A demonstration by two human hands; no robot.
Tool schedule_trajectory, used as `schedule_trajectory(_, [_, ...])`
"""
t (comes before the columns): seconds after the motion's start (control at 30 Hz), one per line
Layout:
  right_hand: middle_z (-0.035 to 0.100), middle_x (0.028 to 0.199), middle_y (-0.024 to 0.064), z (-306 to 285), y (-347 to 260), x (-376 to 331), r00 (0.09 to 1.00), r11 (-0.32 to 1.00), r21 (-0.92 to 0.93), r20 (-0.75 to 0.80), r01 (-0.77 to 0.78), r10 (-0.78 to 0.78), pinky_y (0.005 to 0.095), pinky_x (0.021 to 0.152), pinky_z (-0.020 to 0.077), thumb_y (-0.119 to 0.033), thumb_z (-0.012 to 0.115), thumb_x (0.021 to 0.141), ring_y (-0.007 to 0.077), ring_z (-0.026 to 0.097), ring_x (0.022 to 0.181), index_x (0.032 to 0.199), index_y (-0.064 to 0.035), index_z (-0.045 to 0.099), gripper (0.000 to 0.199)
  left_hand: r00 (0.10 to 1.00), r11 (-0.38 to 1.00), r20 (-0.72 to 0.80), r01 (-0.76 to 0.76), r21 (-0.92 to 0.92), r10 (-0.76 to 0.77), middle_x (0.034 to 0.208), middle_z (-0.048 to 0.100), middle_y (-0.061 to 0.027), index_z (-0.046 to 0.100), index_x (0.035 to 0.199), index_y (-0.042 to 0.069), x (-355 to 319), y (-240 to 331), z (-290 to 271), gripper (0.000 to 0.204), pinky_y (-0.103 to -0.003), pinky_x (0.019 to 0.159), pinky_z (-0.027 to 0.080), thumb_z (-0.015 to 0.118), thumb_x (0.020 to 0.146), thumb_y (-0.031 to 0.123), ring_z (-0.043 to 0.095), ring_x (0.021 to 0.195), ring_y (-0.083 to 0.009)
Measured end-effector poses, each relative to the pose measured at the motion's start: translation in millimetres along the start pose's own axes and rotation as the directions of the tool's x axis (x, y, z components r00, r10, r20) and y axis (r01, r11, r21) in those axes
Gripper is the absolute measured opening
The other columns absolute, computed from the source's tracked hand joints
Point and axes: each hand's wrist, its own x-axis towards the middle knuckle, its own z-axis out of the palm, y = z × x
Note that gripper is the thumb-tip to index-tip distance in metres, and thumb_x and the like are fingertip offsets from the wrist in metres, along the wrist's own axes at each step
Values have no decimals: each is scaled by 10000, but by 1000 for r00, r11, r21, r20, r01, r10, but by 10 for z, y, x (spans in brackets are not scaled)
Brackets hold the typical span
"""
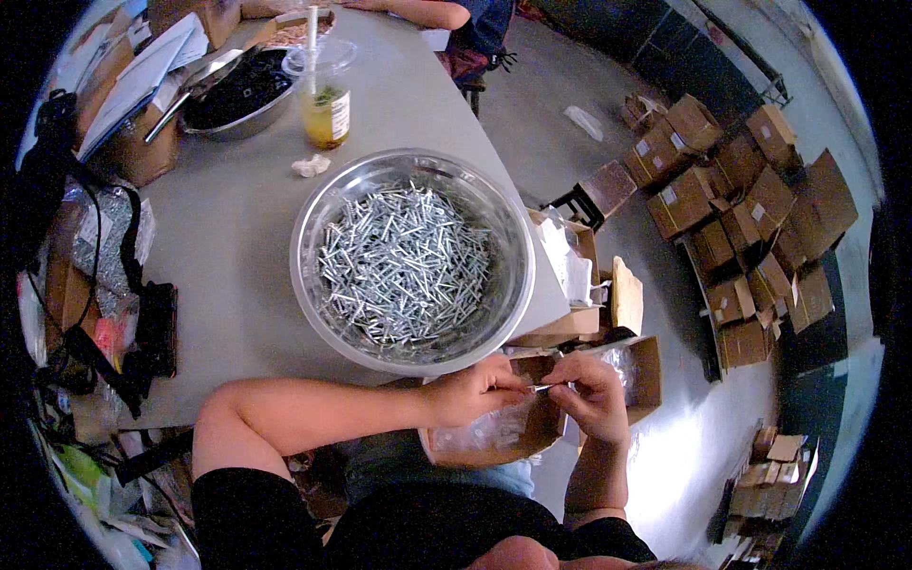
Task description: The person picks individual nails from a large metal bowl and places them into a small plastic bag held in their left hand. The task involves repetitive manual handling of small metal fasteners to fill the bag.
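Observation:
A wide steel bowl (311,318) stands at the table's near right corner, heaped with silver screws (404,266). Just off its near rim, my left hand (475,391) is closed in a pinch. My right hand (593,394) faces it, also pinching. Between the two sets of fingertips shows a small silver screw (540,389), mostly covered by the fingers; both hands seem to grip it. Under my hands sits an open cardboard box (470,458) with clear plastic bags inside.
On the grey table (223,247) stand a drink cup with a straw (326,114), a crumpled tissue (311,166) and a dark-filled basin (233,123). Plastic bags (104,237) crowd the left. Another person's arm (418,11) rests at the far edge. Cardboard boxes (731,214) are stacked right.

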Motion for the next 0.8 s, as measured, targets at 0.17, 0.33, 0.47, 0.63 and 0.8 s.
schedule_trajectory(0.17, [650,830,90,-2,12,-156,999,1000,12,-44,-8,9,307,714,457,-35,719,746,205,608,788,830,14,684,104,997,989,-27,74,-129,-78,723,659,-63,679,824,0,-49,68,23,207,-296,632,458,725,822,202,570,658,-118])
schedule_trajectory(0.33, [653,828,93,27,-9,-151,999,1000,24,-29,19,-18,304,712,462,-37,719,747,204,615,792,829,11,680,102,981,965,-2,190,-181,-194,752,656,-52,664,777,11,-36,197,-27,222,-292,643,455,766,786,207,558,661,-120])
schedule_trajectory(0.47, [653,828,95,37,-9,-166,999,1000,25,-44,-9,11,303,713,466,-23,718,740,207,620,793,826,8,677,101,999,994,-8,46,-98,-47,813,659,-49,654,754,24,-26,65,9,204,-285,694,459,781,769,183,592,723,-142])
schedule_trajectory(0.63, [667,847,106,23,-79,-145,1000,999,18,14,26,-27,341,742,498,-7,699,753,251,639,825,866,8,685,114,1000,982,-10,-23,-185,21,819,649,-65,616,729,7,-44,62,22,225,-293,716,457,770,779,163,609,771,-152])
schedule_trajectory(0.8, [666,839,109,23,-116,-113,997,996,-78,76,38,-32,335,704,506,-7,701,749,248,643,800,891,-9,704,142,981,980,134,159,-122,-143,789,629,-94,581,816,10,-17,235,-53,248,-321,686,459,746,812,195,589,735,-165])
